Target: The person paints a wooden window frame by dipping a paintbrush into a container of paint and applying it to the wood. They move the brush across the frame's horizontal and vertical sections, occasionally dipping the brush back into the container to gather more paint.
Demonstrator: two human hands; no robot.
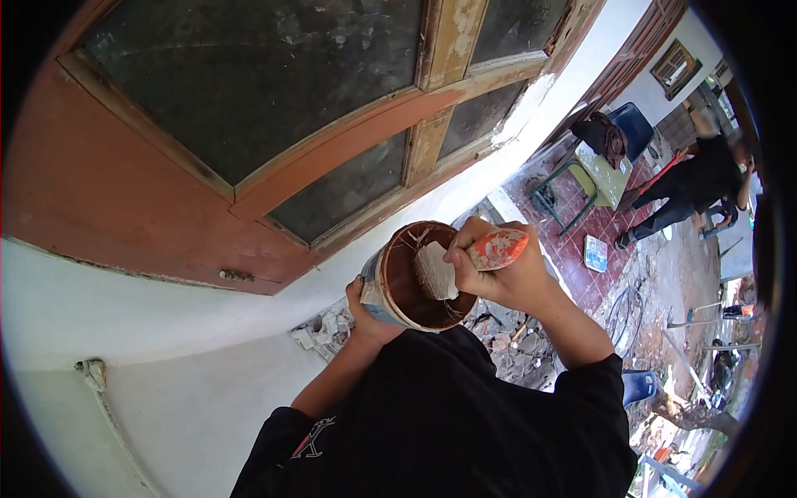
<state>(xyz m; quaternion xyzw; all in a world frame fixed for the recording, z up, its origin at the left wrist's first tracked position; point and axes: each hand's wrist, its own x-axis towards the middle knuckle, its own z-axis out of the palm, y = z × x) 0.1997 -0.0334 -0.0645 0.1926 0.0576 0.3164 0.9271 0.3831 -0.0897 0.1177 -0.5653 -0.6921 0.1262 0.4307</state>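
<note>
A round paint can point(383, 286), its inside coated reddish brown, is tilted in front of my chest. My left hand point(369, 319) is wrapped round the can's lower left side. Above its opening, my right hand point(506, 270) grips a paintbrush by its orange, paint-spotted handle point(498, 249). The brush's wide, pale head point(436, 272) is inside the can's mouth. The bristle tips are hard to make out. Beyond the can stands a window frame point(332, 141), partly reddish brown and partly bare wood, with dark glass panes.
A white wall point(207, 324) runs below the frame. Rubble point(519, 353) lies on the ground under my arms. At the right are a school-type desk chair point(604, 176), a blue chair point(631, 129), a tray point(595, 253) and a person in dark clothes point(706, 178).
</note>
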